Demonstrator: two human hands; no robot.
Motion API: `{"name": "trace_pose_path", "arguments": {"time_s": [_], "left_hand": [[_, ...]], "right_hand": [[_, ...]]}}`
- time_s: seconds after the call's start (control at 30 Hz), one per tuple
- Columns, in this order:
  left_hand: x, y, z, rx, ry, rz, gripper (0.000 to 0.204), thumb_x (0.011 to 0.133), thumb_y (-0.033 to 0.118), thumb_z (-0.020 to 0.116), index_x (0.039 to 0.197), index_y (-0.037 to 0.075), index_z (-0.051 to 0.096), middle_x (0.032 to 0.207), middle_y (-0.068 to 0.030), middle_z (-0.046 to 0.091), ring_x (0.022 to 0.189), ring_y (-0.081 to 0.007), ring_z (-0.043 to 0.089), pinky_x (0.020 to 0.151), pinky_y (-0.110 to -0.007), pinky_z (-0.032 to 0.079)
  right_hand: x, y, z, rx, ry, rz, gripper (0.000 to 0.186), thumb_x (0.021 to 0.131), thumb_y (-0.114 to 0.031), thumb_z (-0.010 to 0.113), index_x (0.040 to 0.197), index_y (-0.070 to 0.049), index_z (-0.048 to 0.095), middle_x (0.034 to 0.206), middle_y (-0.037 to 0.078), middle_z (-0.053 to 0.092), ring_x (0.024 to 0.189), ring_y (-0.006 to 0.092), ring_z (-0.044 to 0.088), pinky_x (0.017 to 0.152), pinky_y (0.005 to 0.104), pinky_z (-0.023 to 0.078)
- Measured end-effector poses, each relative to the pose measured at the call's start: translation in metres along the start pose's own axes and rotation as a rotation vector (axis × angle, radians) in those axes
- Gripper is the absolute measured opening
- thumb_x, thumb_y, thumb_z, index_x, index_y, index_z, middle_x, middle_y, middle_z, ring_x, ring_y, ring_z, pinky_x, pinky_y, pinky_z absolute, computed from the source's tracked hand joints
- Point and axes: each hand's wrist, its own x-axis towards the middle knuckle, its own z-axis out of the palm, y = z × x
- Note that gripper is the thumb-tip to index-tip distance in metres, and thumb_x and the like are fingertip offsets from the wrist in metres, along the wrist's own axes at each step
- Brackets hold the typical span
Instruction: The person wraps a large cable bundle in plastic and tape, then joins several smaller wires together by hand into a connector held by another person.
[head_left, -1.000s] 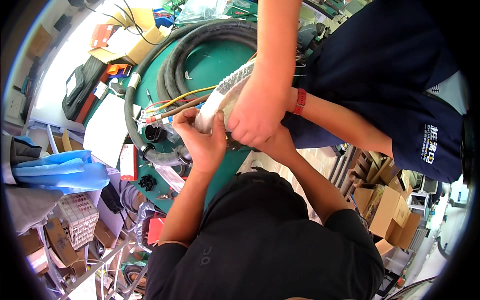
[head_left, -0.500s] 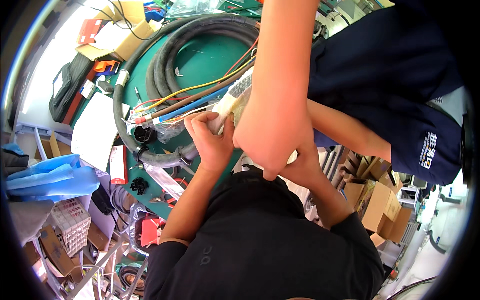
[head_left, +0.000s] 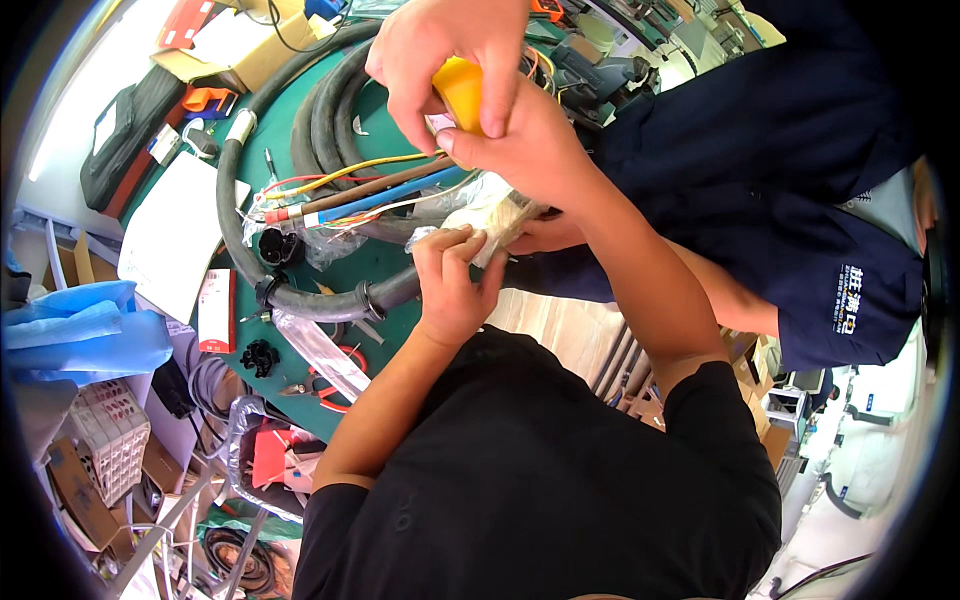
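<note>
My left hand (head_left: 455,285) is closed, its fingers pressed on a cream-white wrapped bundle (head_left: 492,208) at the end of the stripped cable. Coloured wires run beside it: blue (head_left: 385,195), brown (head_left: 390,178) and yellow ones. My right hand (head_left: 520,140) is raised above the bundle, its thumb against a smooth yellow object (head_left: 460,92) whose kind I cannot make out. Its other fingers are mostly hidden. A co-worker's hand (head_left: 450,45) grips the same yellow object from above. Their other hand (head_left: 548,235) holds the far side of the bundle.
Thick black cable (head_left: 325,130) lies coiled on the green table (head_left: 400,110). Black round fittings (head_left: 280,245), a white sheet (head_left: 170,245), a red-and-white box (head_left: 217,310) and red-handled pliers (head_left: 335,385) lie leftward. A lined bin (head_left: 240,440) stands below. The co-worker stands at right.
My right hand has risen from low beside my chest to the yellow object. The co-worker's upper arm has drawn back toward the top, uncovering the bundle. My left hand has moved slightly right.
</note>
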Motion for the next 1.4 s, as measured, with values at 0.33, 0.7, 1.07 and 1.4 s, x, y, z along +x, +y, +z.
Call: {"name": "trace_pose_path", "arguments": {"time_s": [0.33, 0.7, 1.07, 1.4], "left_hand": [[-0.008, 0.006, -0.003, -0.037, -0.037, -0.135, 0.057, 0.067, 0.009, 0.089, 0.112, 0.003, 0.054, 0.110, -0.0170, 0.057, 0.101, -0.0334, 0.056, 0.085, -0.042, 0.047], [-0.007, -0.025, -0.054, -0.598, -0.144, -1.003, 0.033, 0.091, 0.010, 0.071, 0.118, -0.002, 0.056, 0.097, -0.0058, 0.060, 0.090, -0.0152, 0.059, 0.082, -0.030, 0.050], [0.016, 0.000, 0.002, 0.149, -0.371, -0.297, 0.084, 0.069, 0.020, 0.088, 0.141, 0.003, 0.048, 0.102, -0.0134, 0.063, 0.096, -0.0329, 0.059, 0.089, -0.045, 0.044], [0.034, 0.010, 0.001, 0.170, -0.367, -0.254, 0.052, 0.069, 0.012, 0.086, 0.115, 0.001, 0.066, 0.086, -0.0146, 0.058, 0.080, -0.0330, 0.057, 0.071, -0.042, 0.047]], "right_hand": [[0.018, 0.072, 0.028, -0.180, -0.266, 0.350, 0.071, 0.074, -0.055, 0.082, 0.101, 0.006, 0.059, 0.089, 0.013, 0.064, 0.083, 0.0181, 0.061, 0.074, 0.0330, 0.051], [0.013, 0.083, 0.031, -0.210, -0.359, 0.460, 0.062, 0.087, -0.053, 0.071, 0.098, 0.006, 0.061, 0.086, 0.013, 0.066, 0.079, 0.0174, 0.063, 0.070, 0.0330, 0.052], [0.012, 0.084, 0.019, 0.170, -0.178, 0.654, 0.042, 0.092, -0.035, 0.071, 0.102, 0.005, 0.063, 0.088, 0.010, 0.069, 0.079, 0.0151, 0.065, 0.070, 0.0304, 0.053], [0.038, 0.105, -0.018, 0.005, -0.654, 0.678, 0.058, 0.086, -0.050, 0.072, 0.107, 0.004, 0.069, 0.095, 0.011, 0.070, 0.087, 0.0184, 0.067, 0.074, 0.0315, 0.051]]}}
